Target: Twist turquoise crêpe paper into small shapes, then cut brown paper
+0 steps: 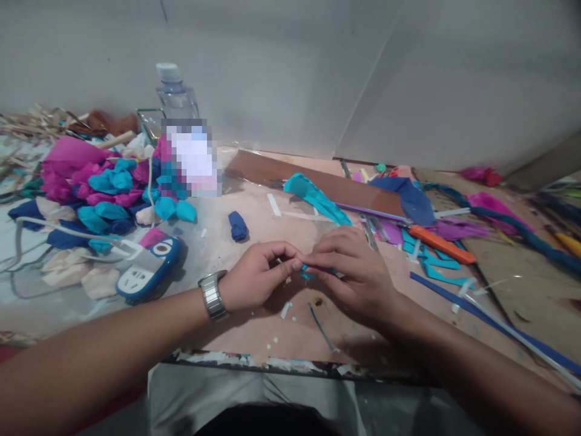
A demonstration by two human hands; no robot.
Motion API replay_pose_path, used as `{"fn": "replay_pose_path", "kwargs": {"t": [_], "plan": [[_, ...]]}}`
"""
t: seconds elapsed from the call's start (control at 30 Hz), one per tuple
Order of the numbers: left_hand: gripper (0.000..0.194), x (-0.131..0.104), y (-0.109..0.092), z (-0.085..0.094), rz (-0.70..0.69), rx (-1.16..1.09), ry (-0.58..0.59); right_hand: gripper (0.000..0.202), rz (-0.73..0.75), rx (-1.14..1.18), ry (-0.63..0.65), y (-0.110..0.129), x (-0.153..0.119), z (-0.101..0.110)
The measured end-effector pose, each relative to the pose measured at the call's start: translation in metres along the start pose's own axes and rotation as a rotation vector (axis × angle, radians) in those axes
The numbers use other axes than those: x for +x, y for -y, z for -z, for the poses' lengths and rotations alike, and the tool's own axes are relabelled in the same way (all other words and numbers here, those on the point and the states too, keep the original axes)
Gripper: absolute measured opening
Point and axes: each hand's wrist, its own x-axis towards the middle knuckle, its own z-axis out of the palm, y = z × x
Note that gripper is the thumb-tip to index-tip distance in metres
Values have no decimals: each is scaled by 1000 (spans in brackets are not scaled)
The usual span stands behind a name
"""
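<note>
My left hand (258, 272) and my right hand (358, 272) meet over the table, fingertips pinched together. Between them shows a small piece of turquoise crepe paper (305, 272), mostly hidden by my fingers; both hands are closed on it. A longer turquoise crepe strip (318, 197) lies just beyond my right hand. Left of it, a rolled dark blue paper bud (237, 226) rests on the table behind my left hand.
At left, a blue-and-white power socket (149, 269) with a plugged-in cable sits before a heap of crumpled paper flowers (102, 181). A water bottle (177, 97) stands behind. An orange cutter (442, 244), paper scraps and a blue strip (490, 318) lie at right.
</note>
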Motion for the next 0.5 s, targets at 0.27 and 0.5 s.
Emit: {"fn": "replay_pose_path", "kwargs": {"t": [0.27,0.5], "plan": [[31,-1,-1,-3,15,-28,17,12,-42,-13,-62,5,4,1],[18,-3,-1,-5,-92,153,-34,9,-52,-6,-72,6,4,0]]}}
